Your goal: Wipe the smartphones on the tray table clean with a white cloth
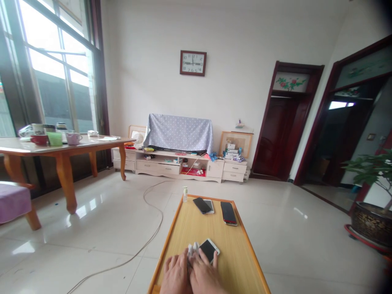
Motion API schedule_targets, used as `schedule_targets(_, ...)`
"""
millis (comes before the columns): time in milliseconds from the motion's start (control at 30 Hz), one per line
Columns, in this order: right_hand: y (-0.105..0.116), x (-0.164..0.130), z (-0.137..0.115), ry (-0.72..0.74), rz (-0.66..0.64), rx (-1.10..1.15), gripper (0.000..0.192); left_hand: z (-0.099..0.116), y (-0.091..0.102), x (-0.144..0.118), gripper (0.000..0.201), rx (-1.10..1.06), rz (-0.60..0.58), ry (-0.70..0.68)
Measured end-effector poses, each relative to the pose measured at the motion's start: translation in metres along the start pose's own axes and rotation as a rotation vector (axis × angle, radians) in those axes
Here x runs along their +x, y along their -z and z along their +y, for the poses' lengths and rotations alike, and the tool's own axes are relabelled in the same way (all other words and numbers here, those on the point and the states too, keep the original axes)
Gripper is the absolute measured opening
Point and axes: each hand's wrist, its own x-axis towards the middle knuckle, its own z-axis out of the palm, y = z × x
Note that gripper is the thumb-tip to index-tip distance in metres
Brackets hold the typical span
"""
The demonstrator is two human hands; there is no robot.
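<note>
On the small wooden table (pixel 211 228), my two hands are close together at the near end. My left hand (pixel 176 274) has curled fingers, and its fingertips close on a crumpled white tissue (pixel 193 247). Beside it, my right hand (pixel 203 274) meets the tissue from the other side with its inner fingers. Its outer fingers rest over the near edge of a white smartphone (pixel 209 249), which lies screen up with a dark display. Part of the tissue is hidden under my fingers.
Farther along the table lie a dark phone (pixel 201 205) overlapping a white phone (pixel 210 206), another dark phone with a red edge (pixel 228 214), and a small pump bottle (pixel 185 194). A cable (pixel 157 224) runs across the floor. A dining table (pixel 70 150) stands left, a potted plant (pixel 372 216) right.
</note>
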Motion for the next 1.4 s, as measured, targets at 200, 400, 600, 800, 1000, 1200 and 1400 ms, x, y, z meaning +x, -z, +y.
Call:
schedule_targets(200, 0.025, 0.013, 0.028, -0.3, 0.1, -0.093, 0.053, 0.009, 0.011, -0.002, 0.076, -0.02, -0.009, 0.064)
schedule_targets(400, 0.001, -0.003, 0.007, -0.02, 0.031, 0.01, 0.047, 0.007, 0.008, -0.001, 0.064, -0.005, -0.041, 0.04)
schedule_targets(600, 0.019, -0.005, 0.021, -0.187, 0.036, -0.046, 0.049, 0.014, 0.008, -0.003, 0.068, 0.003, 0.02, 0.034)
schedule_targets(800, 0.025, -0.012, 0.036, -0.322, 0.019, -0.038, 0.05, 0.021, 0.008, 0.003, 0.069, 0.007, -0.006, 0.017)
schedule_targets(1000, 0.009, -0.043, 0.021, -0.094, 0.042, 0.008, 0.049, 0.021, 0.003, 0.008, 0.06, 0.004, -0.033, 0.017)
schedule_targets(1200, 0.031, -0.023, 0.069, -0.4, 0.048, -0.023, 0.051, 0.027, 0.008, 0.01, 0.065, 0.002, -0.044, 0.018)
schedule_targets(1400, 0.008, -0.052, 0.033, -0.135, 0.059, 0.004, 0.051, 0.027, 0.002, 0.011, 0.061, 0.019, -0.029, 0.041)
